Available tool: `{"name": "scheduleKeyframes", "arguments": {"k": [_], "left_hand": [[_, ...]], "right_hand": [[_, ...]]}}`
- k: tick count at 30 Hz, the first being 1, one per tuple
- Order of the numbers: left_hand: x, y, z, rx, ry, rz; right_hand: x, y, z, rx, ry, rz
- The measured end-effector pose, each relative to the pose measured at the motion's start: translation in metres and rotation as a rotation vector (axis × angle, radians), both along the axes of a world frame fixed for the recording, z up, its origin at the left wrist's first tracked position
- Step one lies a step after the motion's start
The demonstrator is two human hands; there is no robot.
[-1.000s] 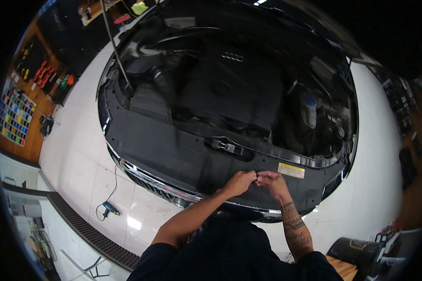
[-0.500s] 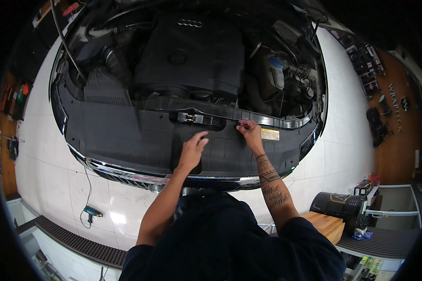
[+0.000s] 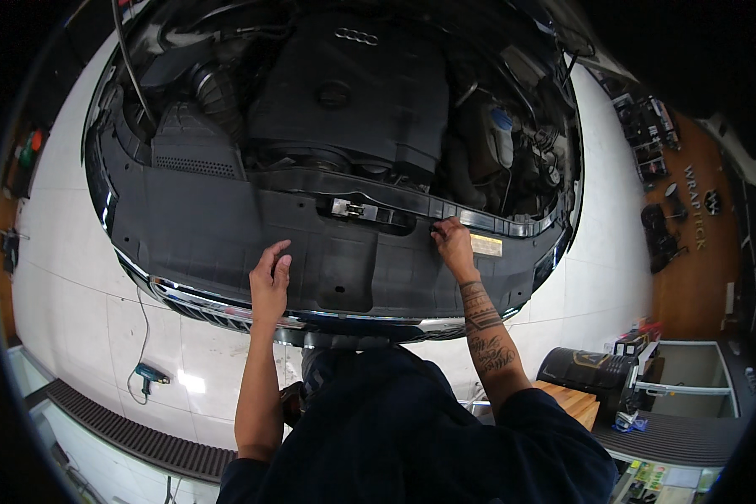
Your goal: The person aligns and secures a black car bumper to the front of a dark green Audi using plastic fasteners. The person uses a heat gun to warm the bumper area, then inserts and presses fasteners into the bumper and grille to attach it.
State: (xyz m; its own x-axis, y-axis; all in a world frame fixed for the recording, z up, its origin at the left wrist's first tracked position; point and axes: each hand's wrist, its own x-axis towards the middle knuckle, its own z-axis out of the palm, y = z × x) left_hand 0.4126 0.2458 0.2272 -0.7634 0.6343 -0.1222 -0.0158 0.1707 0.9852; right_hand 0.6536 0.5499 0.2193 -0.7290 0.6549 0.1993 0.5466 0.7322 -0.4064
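A wide black plastic cover panel spans the front of a car's open engine bay. My right hand is on this panel, just left of a yellow label. Its fingertips are pinched together at the panel's rear edge; whatever they hold is too small and dark to make out. Over the left-middle part of the panel, my left hand hovers with fingers loosely bent and apart, holding nothing. Between the hands and farther back, a metal hood latch sits in a cutout. A dark hole shows in the panel's recessed middle.
Behind the panel lies a black engine cover, with a blue-capped reservoir to its right. A prop rod rises at the left. On the floor at lower left is a teal heat gun; a black drum stands at lower right.
My left hand has moved left, away from the panel's middle, uncovering the recess and its hole. The right hand keeps its pinch at nearly the same spot. The view has shifted slightly.
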Motion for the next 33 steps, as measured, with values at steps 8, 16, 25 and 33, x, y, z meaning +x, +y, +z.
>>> {"name": "scheduleKeyframes", "arguments": {"k": [8,16,25,33], "left_hand": [[-0.002,-0.002,-0.008,0.003,-0.012,-0.032],[-0.005,-0.002,-0.013,0.041,-0.011,-0.044],[-0.008,-0.006,-0.013,0.138,-0.404,-0.012],[0.006,0.020,-0.005,0.984,-1.331,-0.035]], "right_hand": [[-0.011,-0.002,0.006,0.045,-0.194,-0.012],[-0.018,-0.003,0.006,0.008,-0.188,-0.156],[-0.015,-0.003,-0.005,0.061,-0.171,0.011],[-0.015,-0.042,0.013,0.183,0.014,-0.030]]}}
